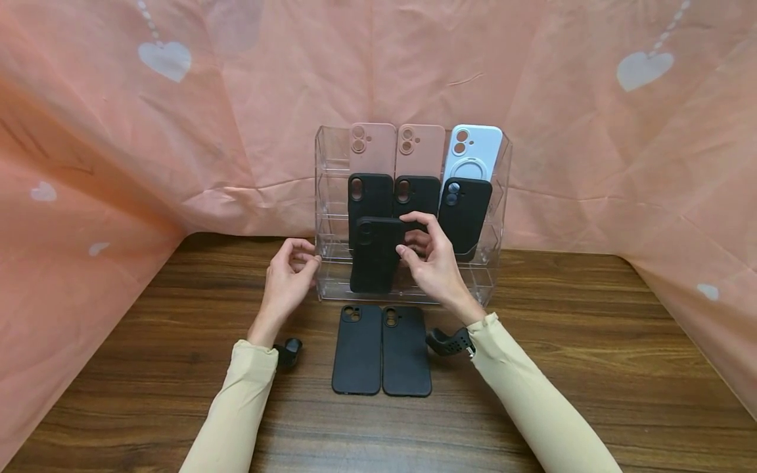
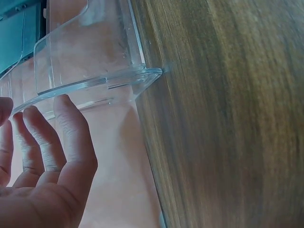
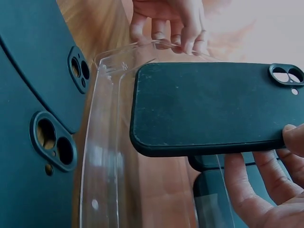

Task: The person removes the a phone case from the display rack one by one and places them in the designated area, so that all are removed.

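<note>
My right hand (image 1: 434, 263) pinches a black phone case (image 1: 375, 259) by its right edge, between thumb and fingers. The case stands nearly upright at the lowest front tier of a clear acrylic display stand (image 1: 408, 295), camera cutout at the top left. In the right wrist view, this same black case (image 3: 204, 107) shows its back, with the thumb on its lower edge. At the stand's left side, my left hand (image 1: 290, 272) grips the side panel's edge with thumb and fingertips. Two more black phone cases (image 1: 357, 355) lie side by side on the table in front of the stand.
Higher on the stand are two pink cases (image 1: 421, 150), a white case (image 1: 476, 148) with a ring, and a row of black cases (image 1: 467, 213). A pink curtain (image 1: 266, 131) hangs behind and around the wooden table (image 1: 562, 315).
</note>
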A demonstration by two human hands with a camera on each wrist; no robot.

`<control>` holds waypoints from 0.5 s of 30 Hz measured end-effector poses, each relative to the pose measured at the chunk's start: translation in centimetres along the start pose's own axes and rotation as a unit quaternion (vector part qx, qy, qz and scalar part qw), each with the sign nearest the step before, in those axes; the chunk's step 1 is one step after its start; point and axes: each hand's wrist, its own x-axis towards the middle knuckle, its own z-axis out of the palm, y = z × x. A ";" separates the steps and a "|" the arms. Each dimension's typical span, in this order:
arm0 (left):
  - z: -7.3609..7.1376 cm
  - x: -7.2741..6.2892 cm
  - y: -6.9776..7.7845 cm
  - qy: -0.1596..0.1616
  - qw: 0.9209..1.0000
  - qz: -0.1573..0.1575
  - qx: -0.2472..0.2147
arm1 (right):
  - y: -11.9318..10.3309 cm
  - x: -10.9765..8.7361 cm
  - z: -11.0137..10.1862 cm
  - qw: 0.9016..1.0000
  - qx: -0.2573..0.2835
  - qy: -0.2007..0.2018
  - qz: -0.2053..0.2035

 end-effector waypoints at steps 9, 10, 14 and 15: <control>-0.1 0.2 0.0 0.002 1.000 0.006 0.001 | -0.7 -0.5 -1.8 1.000 -0.007 -0.015 0.012; -0.1 0.2 0.0 0.002 1.000 0.005 0.002 | -0.8 -0.6 -2.0 1.000 -0.007 -0.019 0.017; -0.1 0.0 0.0 -0.005 1.000 -0.004 0.004 | -1.1 -1.1 -2.7 0.999 -0.007 -0.034 0.036; -0.1 0.0 0.0 -0.007 1.000 -0.007 0.003 | -1.1 -1.2 -2.9 0.998 -0.008 -0.038 0.039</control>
